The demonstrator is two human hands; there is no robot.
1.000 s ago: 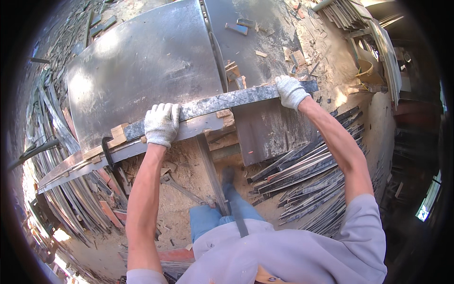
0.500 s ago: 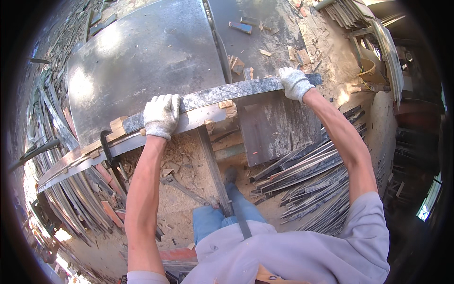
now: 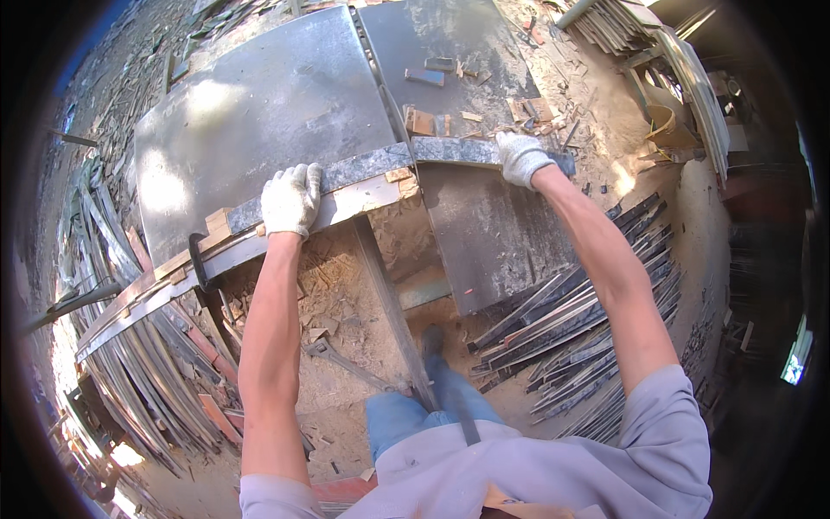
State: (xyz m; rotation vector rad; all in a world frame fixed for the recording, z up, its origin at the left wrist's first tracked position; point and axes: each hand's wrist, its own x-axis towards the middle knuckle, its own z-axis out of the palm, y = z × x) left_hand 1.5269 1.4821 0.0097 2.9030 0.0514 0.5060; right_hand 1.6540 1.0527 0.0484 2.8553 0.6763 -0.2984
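Note:
A mottled dark, film-faced wooden strip lies across the dark metal table (image 3: 268, 95), parted at the table's slot into a left piece (image 3: 367, 164) and a right piece (image 3: 458, 150). My left hand (image 3: 291, 201), in a pale knit glove, is closed over the left piece, against the pale wooden fence board (image 3: 359, 199) along its near side. Another such glove covers my right hand (image 3: 521, 159), which is wrapped round the right piece near its outer end. The fingers' undersides are hidden.
A black clamp (image 3: 199, 262) grips the fence board's left part. Small wood offcuts (image 3: 424, 78) lie on the table's far right. Long strips are heaped at right (image 3: 588, 320) and left (image 3: 156, 372). A wooden bar (image 3: 389, 303) runs from the table toward my legs.
The strip, in one length before, now shows a break at the slot, its right piece angled slightly away from the left. Both hands keep their hold; the view has shifted slightly.

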